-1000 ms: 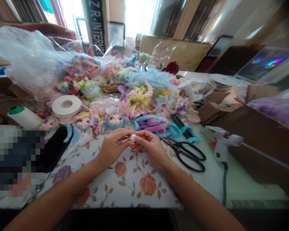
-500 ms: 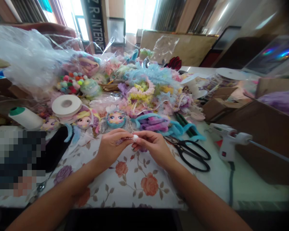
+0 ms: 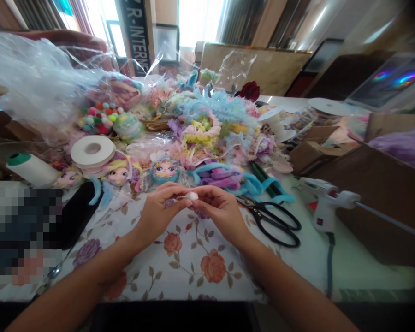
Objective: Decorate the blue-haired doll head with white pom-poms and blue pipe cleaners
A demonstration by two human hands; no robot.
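Observation:
A small white piece (image 3: 192, 196) is pinched between the fingertips of both hands, above the flowered cloth (image 3: 180, 272). My left hand (image 3: 161, 207) is closed on its left side, where a thin beaded strand seems to run along the fingers. From the right, my right hand (image 3: 219, 210) closes on the same piece with thumb and index finger. Just beyond the fingers lies a doll head (image 3: 165, 170) with blue trim. Black-handled scissors (image 3: 275, 221) rest to the right of my right hand.
A white glue gun (image 3: 327, 198) stands at the right beside a brown box (image 3: 376, 207). Ribbon spools (image 3: 92, 150), a thread cone (image 3: 31, 169) and another doll head (image 3: 119, 174) sit at the left. Behind is a heap of pastel trims (image 3: 217, 108) and clear plastic.
The white piece shows more fully between my fingertips, and the fingers have shifted slightly around it. The whole view has moved a little, so table items appear slightly further left.

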